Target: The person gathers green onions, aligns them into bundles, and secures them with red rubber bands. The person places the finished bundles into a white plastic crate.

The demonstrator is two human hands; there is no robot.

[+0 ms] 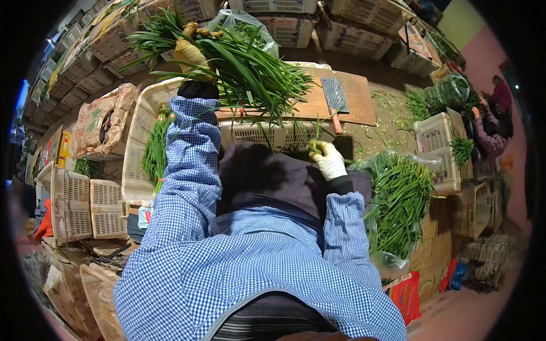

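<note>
My left hand, in a yellowed glove, grips a large bunch of long green leafy stalks, like garlic chives. The bunch slants across the left part of a wooden board. On that board lies a cleaver, its wooden handle over the near edge. In a whiter glove, my right hand pinches a few thin green leaves above my dark apron. An upturned-looking plastic crate is under the board's near side.
Left, a plastic crate holds tied green bundles. Right, loose stalks lie on plastic film. Cut scraps litter the floor. Stacked crates line the back. A co-worker handles greens at far right.
</note>
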